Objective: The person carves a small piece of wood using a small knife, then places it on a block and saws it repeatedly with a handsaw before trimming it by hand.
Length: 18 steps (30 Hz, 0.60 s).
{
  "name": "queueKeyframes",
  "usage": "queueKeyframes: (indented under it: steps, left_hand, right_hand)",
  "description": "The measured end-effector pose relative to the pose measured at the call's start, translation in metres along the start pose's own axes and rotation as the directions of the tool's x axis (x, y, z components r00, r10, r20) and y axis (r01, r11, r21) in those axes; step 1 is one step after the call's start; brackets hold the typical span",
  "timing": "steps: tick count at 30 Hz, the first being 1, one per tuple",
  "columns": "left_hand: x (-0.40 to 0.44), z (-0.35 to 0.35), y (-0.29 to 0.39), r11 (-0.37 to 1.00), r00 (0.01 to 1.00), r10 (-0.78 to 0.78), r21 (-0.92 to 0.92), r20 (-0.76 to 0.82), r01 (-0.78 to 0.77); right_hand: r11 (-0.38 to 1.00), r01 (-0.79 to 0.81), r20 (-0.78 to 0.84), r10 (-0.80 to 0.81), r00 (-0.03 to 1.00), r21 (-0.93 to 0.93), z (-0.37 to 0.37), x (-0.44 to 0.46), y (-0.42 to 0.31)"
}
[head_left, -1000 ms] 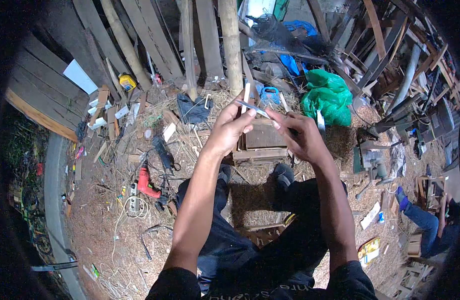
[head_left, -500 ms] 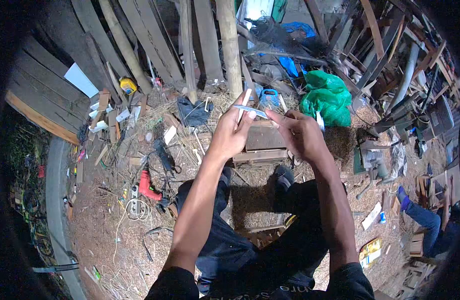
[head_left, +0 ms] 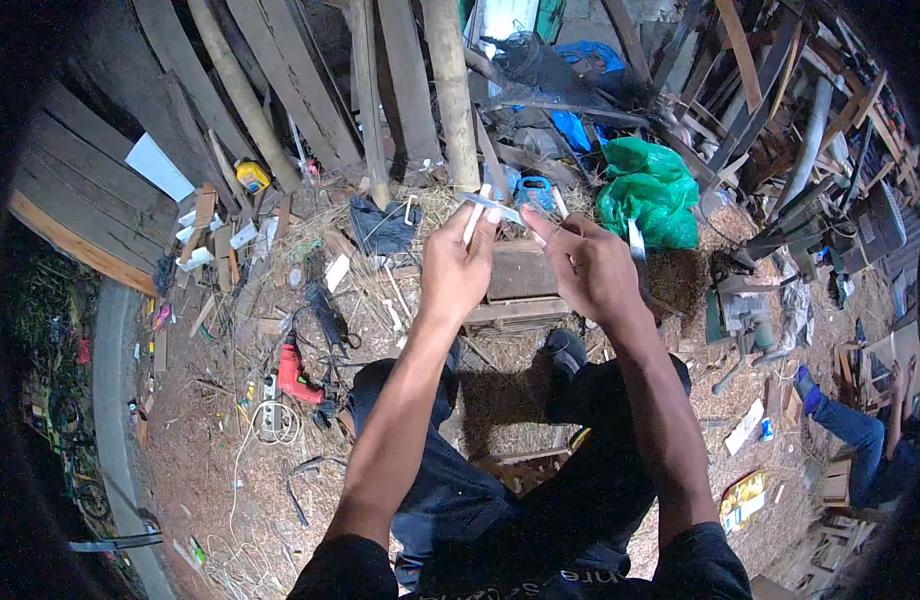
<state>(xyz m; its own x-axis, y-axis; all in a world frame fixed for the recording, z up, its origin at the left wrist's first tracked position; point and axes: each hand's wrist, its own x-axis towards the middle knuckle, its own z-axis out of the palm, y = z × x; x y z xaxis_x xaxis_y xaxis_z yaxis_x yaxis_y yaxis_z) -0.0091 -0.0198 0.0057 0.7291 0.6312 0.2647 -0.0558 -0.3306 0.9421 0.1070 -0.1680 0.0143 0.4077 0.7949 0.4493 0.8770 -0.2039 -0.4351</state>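
Note:
A pale thin wooden stick (head_left: pixel 474 218) stands up from the closed fingers of my left hand (head_left: pixel 455 270). My right hand (head_left: pixel 590 265) has its fingers closed at the right end of a narrow blade (head_left: pixel 494 208). The blade lies across the stick, close to my left thumb tip. Its handle is hidden in my right hand. Below and between the hands is a low wooden box (head_left: pixel 520 275) on the ground.
Left of my legs lie a red power drill (head_left: pixel 296 375) and a power strip (head_left: pixel 271 408) with a white cord. A green plastic bag (head_left: pixel 648 195) sits beyond my right hand. Boards (head_left: pixel 290 80) lean at the back. Another person's leg (head_left: pixel 848 428) is at far right.
Both hands have shifted slightly, and the stick has moved a little left and down in view. The hold on stick and blade is unchanged. The other person's arms at far right have moved.

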Motion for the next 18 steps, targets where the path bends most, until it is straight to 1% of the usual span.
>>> queueKeyframes:
  steps: [1, 4, 7, 8, 9, 10, 11, 13, 16, 17, 18]
  left_hand:
    - [0.001, -0.001, 0.001, 0.998, 0.999, -0.049, 0.034, 0.01, 0.048]
    - [0.004, -0.004, 0.003, 0.987, 0.986, -0.153, 0.063, 0.068, 0.148]
    - [0.007, 0.001, -0.014, 0.998, 0.998, 0.044, 0.037, 0.04, -0.045]
    - [0.008, -0.001, -0.022, 0.991, 0.995, -0.042, -0.124, 0.091, 0.053]
    - [0.011, -0.004, -0.022, 0.948, 0.981, -0.117, -0.277, 0.154, 0.157]
    - [0.013, -0.006, -0.022, 0.871, 0.957, -0.179, -0.416, 0.227, 0.261]
    - [0.012, -0.002, -0.021, 0.851, 0.958, -0.218, -0.444, 0.187, 0.28]
    - [0.015, -0.004, -0.019, 0.843, 0.956, -0.221, -0.455, 0.194, 0.287]
    - [0.014, -0.007, -0.011, 0.801, 0.956, -0.225, -0.524, 0.188, 0.291]
    - [0.014, -0.008, -0.009, 0.781, 0.957, -0.225, -0.554, 0.183, 0.289]
    - [0.014, -0.009, -0.011, 0.788, 0.959, -0.207, -0.548, 0.191, 0.28]
  right_hand:
    - [0.999, -0.007, -0.003, 0.007, 1.0, 0.032, -0.001, 0.001, -0.001]
    - [1.0, 0.0, -0.017, 0.0, 1.0, 0.019, 0.004, 0.003, 0.008]
    - [0.976, -0.016, 0.025, 0.011, 1.0, 0.215, 0.012, 0.002, 0.02]
    - [0.962, -0.034, 0.044, 0.023, 0.999, 0.272, 0.014, 0.001, 0.022]
    - [0.947, -0.068, 0.073, 0.048, 0.996, 0.313, 0.011, 0.002, 0.021]
    - [0.931, -0.101, 0.103, 0.069, 0.992, 0.351, 0.008, 0.003, 0.02]
    - [0.93, -0.098, 0.101, 0.066, 0.993, 0.354, 0.006, 0.004, 0.019]
    - [0.927, -0.095, 0.102, 0.061, 0.993, 0.363, 0.001, 0.003, 0.017]
    - [0.923, -0.182, 0.16, 0.134, 0.978, 0.338, -0.009, 0.004, 0.01]
    - [0.896, -0.161, 0.092, 0.135, 0.987, 0.413, 0.002, 0.002, 0.017]
    - [0.866, -0.13, 0.024, 0.135, 0.991, 0.483, 0.009, 0.003, 0.02]
